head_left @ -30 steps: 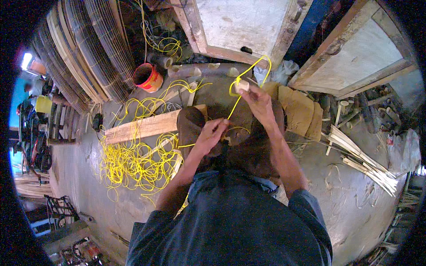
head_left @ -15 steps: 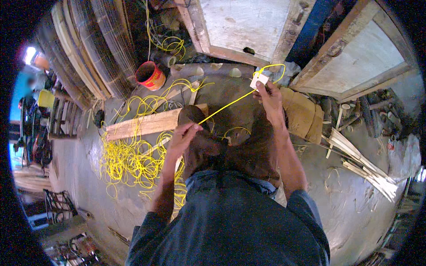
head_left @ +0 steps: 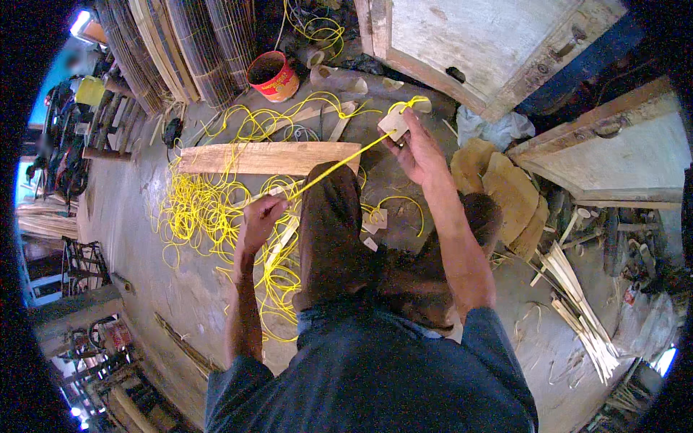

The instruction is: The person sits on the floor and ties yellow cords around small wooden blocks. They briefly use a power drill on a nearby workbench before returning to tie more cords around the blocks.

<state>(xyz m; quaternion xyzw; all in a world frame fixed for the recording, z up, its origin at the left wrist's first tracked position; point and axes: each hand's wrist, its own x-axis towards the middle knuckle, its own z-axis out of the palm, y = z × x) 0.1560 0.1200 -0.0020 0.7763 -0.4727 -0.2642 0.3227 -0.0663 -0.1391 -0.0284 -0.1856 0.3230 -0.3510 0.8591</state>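
Yellow cord (head_left: 339, 164) runs taut, diagonally up-right, from closed left hand (head_left: 261, 216) to right hand (head_left: 413, 148) gripping it.

Left hand (head_left: 261, 216) curling around yellow cord (head_left: 339, 164); fingertips hiding behind own knuckles, grip point not showing. Right hand (head_left: 419, 148) covering lower part of small wooden piece (head_left: 395, 123); cord wraps on it too small to count. Knees (head_left: 332, 224) hiding floor and cord tangle (head_left: 209, 216) beneath. Torso covering lower floor. Wooden cabinet (head_left: 469, 43) running off top edge. Bamboo mats (head_left: 173, 43) cutting off at upper rim. Left-side clutter (head_left: 65, 144) blurring, bending near fisheye rim; items not telling apart.
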